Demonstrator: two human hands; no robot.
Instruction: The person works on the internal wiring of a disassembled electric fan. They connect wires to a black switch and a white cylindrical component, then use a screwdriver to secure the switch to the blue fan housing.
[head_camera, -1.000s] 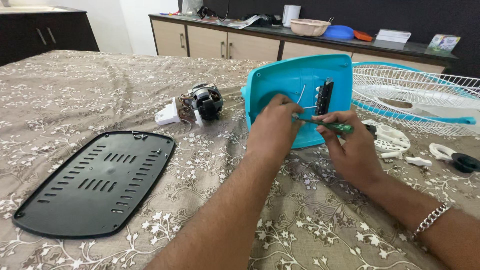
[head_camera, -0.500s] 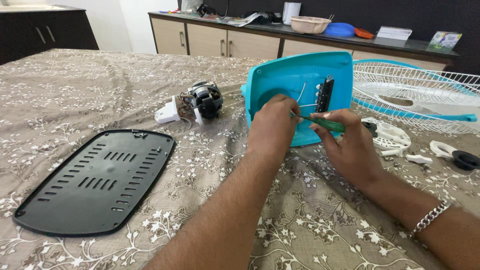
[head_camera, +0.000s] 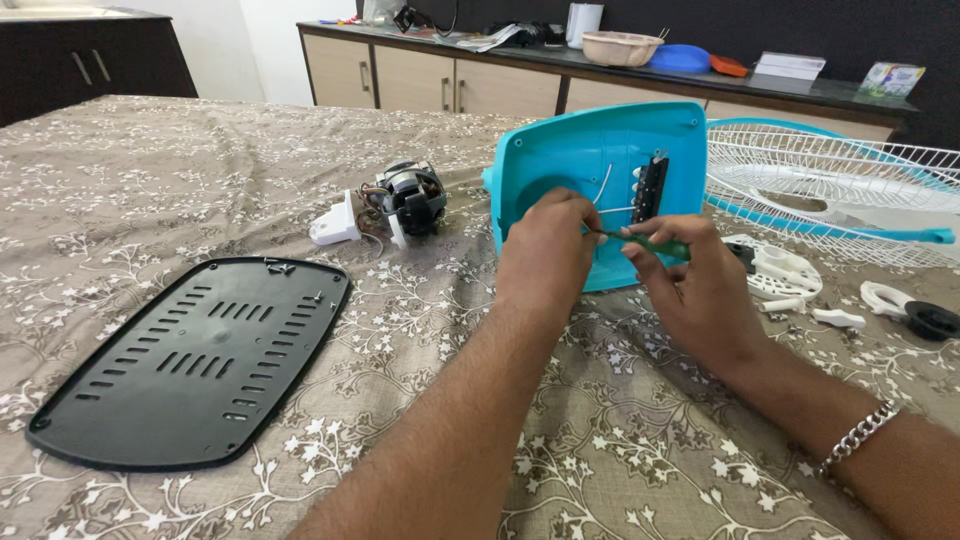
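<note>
Holding a green screwdriver inside the turquoise housing, both hands.

The fan housing is turquoise, the screwdriver handle green. The vented base plate is black, the fan grille white. The cloth is grey-brown with white flowering vines.

Both our hands, left hand and right hand, crowd the open face of the turquoise housing, blocking entry from the front. Right side is cluttered: wire fan guard, white plastic parts, black knob. To the left, the motor sits near the housing with a passable gap between. The black vented plate fills the near left. Bare floral cloth lies between our forearms.
</note>
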